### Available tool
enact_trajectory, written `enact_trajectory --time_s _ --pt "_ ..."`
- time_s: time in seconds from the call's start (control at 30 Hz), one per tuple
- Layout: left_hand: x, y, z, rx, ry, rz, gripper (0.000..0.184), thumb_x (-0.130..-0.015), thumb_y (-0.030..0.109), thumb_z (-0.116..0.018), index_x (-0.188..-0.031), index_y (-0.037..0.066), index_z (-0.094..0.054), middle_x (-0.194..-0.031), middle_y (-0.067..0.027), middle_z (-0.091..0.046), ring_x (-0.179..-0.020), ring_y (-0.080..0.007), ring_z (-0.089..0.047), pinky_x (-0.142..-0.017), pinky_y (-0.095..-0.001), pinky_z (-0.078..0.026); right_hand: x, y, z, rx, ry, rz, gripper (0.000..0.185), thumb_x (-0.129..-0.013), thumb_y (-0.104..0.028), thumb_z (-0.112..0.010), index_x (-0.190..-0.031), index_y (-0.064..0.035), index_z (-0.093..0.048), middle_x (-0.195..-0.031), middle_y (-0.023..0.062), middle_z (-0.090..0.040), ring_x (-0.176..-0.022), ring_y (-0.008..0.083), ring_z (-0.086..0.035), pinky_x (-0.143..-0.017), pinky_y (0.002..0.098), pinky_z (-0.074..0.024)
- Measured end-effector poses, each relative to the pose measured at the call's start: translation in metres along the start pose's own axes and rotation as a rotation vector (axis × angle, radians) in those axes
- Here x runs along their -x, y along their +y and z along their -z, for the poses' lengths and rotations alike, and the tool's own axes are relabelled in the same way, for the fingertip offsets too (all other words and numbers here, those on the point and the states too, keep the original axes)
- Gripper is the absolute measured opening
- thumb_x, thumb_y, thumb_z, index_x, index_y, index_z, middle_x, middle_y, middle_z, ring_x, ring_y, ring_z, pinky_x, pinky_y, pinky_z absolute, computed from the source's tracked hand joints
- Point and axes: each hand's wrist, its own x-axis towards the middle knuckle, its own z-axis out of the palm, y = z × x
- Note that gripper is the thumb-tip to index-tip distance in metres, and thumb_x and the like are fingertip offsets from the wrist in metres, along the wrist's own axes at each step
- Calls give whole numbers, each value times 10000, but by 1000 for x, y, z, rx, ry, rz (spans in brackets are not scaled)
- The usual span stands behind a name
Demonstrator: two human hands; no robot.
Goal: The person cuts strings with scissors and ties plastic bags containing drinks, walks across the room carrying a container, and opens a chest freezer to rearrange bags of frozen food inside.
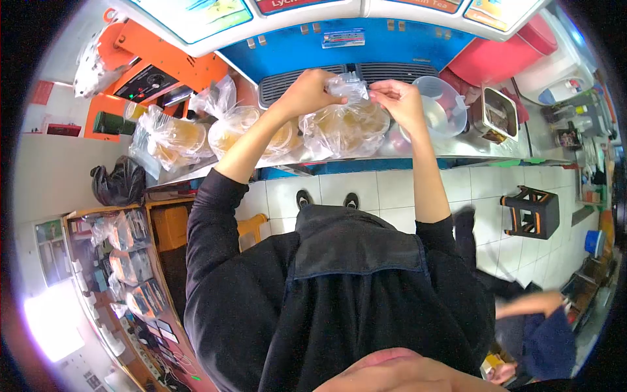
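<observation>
A clear plastic bag (346, 130) with amber-coloured drink cups inside stands on the metal counter in front of me. My left hand (309, 93) is closed on the left side of its gathered top. My right hand (400, 102) pinches the right edge of that top between thumb and fingertips. The bunched plastic (347, 87) stretches between the two hands. Left of it, close by my left forearm, is another filled bag (235, 127). A clear plastic tub (444, 108) stands just beyond my right hand.
Further left is another bag of cups (176, 140), near an orange machine (153, 72). Black drip grates (398, 70) lie behind the hands. To the right are a metal container (494, 114) and a red bucket (503, 52). A stool (532, 212) and another person (535, 333) are behind right.
</observation>
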Motion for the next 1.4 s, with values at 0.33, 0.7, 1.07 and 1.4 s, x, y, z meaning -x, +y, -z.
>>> enact_trajectory --time_s 0.33,0.7,1.07,1.4 --pt "-24 21 17 -226 -200 26 359 -612 275 -742 -684 -53 -615 -626 -175 -615 -580 -246 -617 -553 -343 -466 12 -3 -23 277 160 253 238 -732 -120 -695 -929 -19 -610 -829 51 -653 -625 86 -541 -543 235 -419" --pt "-39 -13 11 408 -404 338 231 -662 58 -682 -860 -49 -632 -827 -152 -648 -717 -203 -652 -668 -269 -553 20 -3 -58 612 310 918 231 -617 -125 -726 -824 -84 -632 -814 42 -583 -713 222 -537 -623 310 -445" --pt "-17 -23 0 683 -268 444 378 -738 41 -672 -1081 -33 -532 -1019 -163 -609 -828 -209 -632 -745 -291 -540 21 14 -57 393 385 711 84 -731 -83 -649 -796 -36 -626 -746 67 -584 -688 227 -548 -625 302 -447" --pt "-2 -19 -6 843 -154 396 407 -735 4 -660 -1110 -6 -503 -992 -149 -618 -848 -209 -630 -761 -296 -527 20 11 -58 -91 401 296 105 -827 -113 -597 -861 -14 -590 -783 39 -626 -633 103 -547 -579 226 -434"
